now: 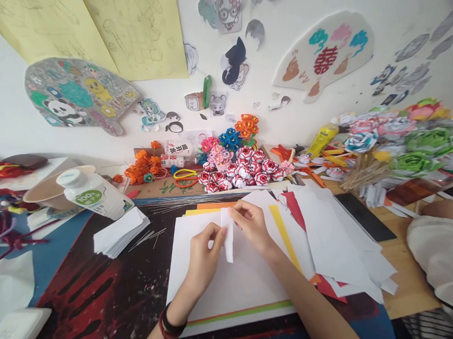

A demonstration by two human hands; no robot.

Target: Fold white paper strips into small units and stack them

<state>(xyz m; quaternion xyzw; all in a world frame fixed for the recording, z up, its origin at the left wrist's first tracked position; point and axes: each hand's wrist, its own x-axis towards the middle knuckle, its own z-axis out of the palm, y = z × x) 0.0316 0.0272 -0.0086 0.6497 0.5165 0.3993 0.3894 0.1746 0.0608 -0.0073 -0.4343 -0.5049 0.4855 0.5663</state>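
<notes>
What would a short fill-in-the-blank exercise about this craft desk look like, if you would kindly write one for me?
1. The left hand and right hand hold a narrow white strip of ____.
2. Dark bands circle the person's ____ wrist.
3. The tilted white bottle bears a round label coloured mainly ____.
4. Just above and right of the blue flowers is a bunch coloured ____.

Missing words: paper; left; green; orange.

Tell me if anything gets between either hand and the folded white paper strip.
Nothing visible does. The left hand and right hand both grip the white paper strip directly, over the large white sheet. The small white papers lie off to the left.
</notes>
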